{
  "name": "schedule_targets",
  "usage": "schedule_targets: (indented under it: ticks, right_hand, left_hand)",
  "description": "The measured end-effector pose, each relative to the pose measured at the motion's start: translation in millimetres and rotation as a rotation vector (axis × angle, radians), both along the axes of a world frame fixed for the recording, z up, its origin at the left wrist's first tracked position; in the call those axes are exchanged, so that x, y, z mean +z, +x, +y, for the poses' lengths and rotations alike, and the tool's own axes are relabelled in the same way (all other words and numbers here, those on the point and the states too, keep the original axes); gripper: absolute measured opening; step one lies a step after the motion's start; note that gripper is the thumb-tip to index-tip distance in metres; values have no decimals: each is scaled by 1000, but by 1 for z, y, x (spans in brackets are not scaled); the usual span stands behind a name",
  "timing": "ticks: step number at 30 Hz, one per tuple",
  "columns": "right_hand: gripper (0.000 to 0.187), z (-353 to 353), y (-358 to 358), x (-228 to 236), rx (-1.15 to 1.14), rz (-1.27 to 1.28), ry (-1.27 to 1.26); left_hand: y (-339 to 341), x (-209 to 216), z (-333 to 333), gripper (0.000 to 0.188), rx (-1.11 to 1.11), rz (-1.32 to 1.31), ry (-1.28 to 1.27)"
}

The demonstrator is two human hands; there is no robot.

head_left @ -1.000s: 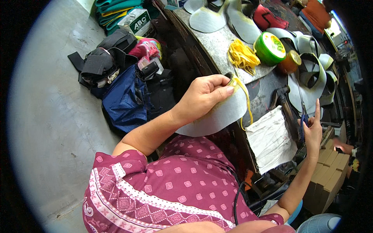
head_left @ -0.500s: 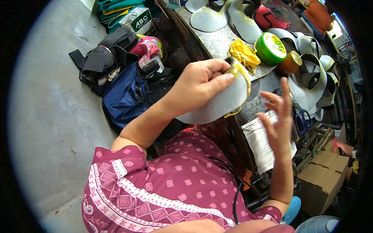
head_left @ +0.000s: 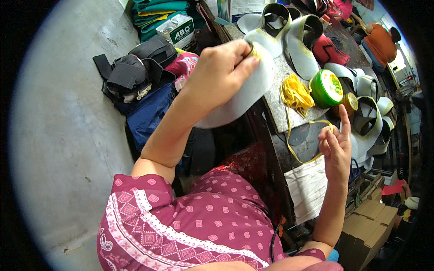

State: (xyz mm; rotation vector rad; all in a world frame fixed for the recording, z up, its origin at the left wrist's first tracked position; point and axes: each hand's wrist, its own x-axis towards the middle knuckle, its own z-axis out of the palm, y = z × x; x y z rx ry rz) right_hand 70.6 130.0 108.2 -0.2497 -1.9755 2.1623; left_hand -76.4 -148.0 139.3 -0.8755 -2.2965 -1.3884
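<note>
My left hand (head_left: pixel 214 74) grips one end of a pale grey, curved shoe upper (head_left: pixel 239 101), thumb on top near a yellowish glue-stained edge. The upper hangs in the air beside the table's near edge. Lower right, my right hand (head_left: pixel 337 151) pinches a thin yellow strip (head_left: pixel 289 142) between thumb and fingers, with the index finger pointing up. That strip loops down and back towards a heap of yellow strips (head_left: pixel 297 97) on a speckled slab (head_left: pixel 275 106). Right of the heap stand a green round tub (head_left: pixel 322 88) and an amber jar (head_left: pixel 350 104).
More grey uppers (head_left: pixel 302 56) stand at the far end and right side of the table, near a red piece (head_left: pixel 330 49). A white cloth (head_left: pixel 307 187) hangs at the near edge. Cartons (head_left: pixel 368 221) are stacked lower right; bags (head_left: pixel 151 115) lie left. A person (head_left: pixel 382 45) is far right.
My left hand has lifted the upper up and left. My right hand, earlier with fingers spread, now holds a yellow strip, which has come away from the upper's edge.
</note>
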Motion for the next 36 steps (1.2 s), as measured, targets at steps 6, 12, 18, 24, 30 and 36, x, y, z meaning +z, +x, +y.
schedule_targets:
  ticks: [6,12,18,24,30,36]
  right_hand:
    - [80,15,-6,-3,-72,-11,83]
    - [72,21,-3,-4,-146,28,72]
    - [58,21,7,-7,-135,0,199]
    - [50,22,13,-5,-252,23,375]
    - [52,26,26,13,-332,155,490]
    - [60,58,86,52,-407,365,574]
  left_hand:
    - [-70,3,50,28,208,288,5]
    - [-108,-18,118,33,269,308,-110]
    - [-127,-67,158,34,23,60,-412]
    - [-163,-59,168,14,229,379,-220]
    - [-164,-55,167,42,164,127,-543]
    - [-124,-54,142,30,156,551,-285]
